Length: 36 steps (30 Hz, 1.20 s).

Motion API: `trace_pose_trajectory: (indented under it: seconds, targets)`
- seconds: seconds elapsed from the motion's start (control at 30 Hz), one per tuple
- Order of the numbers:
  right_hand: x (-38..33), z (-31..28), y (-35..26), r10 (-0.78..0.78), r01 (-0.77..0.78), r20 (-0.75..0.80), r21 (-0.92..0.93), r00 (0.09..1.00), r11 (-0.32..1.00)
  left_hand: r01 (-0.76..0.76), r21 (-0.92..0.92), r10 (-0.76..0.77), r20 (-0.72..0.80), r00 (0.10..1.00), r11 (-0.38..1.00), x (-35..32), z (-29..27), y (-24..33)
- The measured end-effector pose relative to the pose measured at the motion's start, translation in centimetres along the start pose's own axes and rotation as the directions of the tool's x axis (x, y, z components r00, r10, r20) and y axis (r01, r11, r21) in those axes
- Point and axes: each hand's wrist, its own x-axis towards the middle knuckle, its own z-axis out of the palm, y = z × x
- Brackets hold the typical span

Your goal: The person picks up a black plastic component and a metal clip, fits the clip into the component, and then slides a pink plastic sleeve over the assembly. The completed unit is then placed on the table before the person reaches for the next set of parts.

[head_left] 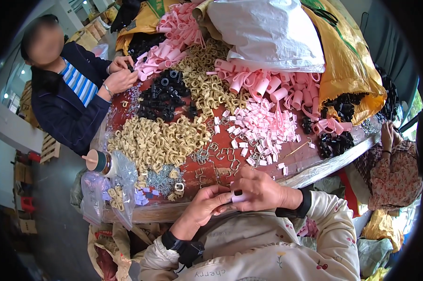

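Head view: our left hand [203,204] and right hand [260,189] meet, fingers [230,186] pinching a small pink piece [240,198] above the counter [310,159] edge.

— What lies across the red worktop [310,161]?

— A heap of beige clips [155,140] on the left, black caps [162,96] behind it, small pink pieces [263,129] in the middle.

— And at the back?

— Pink tubes [171,37], a white sack [267,33] and a yellow sack [352,65]. A clear bag [120,187] hangs at the near left edge, beside a spool [98,160].
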Motion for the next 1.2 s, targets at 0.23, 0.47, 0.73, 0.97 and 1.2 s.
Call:
trace_pose_trajectory:
  seconds: [0.23, 0.47, 0.73, 0.97, 1.2]
  targets:
    - [-1.4, 1.6, 1.6, 0.42, -0.379, 0.015, 0.459, 0.907, 0.803, -0.026, -0.01, 0.026, 0.015, 1.0, 1.0, 0.2, 0.4, 0.1]
    - [-0.6, -0.6, -0.5, -0.04, 0.034, -0.017, -0.239, 0.999, 0.97, -0.012, 0.035, 0.012, -0.001, 1.0, 0.999, 0.2, 0.4, -0.1]
    - [-1.4, 0.6, -0.7, -0.04, 0.042, 0.012, -0.315, 0.999, 0.948, -0.026, 0.119, 0.039, -0.11, 0.993, 0.993, 0.2, 1.1, -0.8]
    - [-1.0, 1.3, -0.8, 0.191, -0.204, -0.155, -0.075, 0.969, 0.976, -0.148, 0.356, 0.237, -0.222, 0.946, 0.923, -0.6, 2.7, -0.3]
    - [-1.5, 1.1, -1.0, 0.228, -0.247, -0.214, -0.064, 0.95, 0.967, -0.171, 0.339, 0.27, -0.272, 0.924, 0.925, -0.5, 2.6, -0.5]
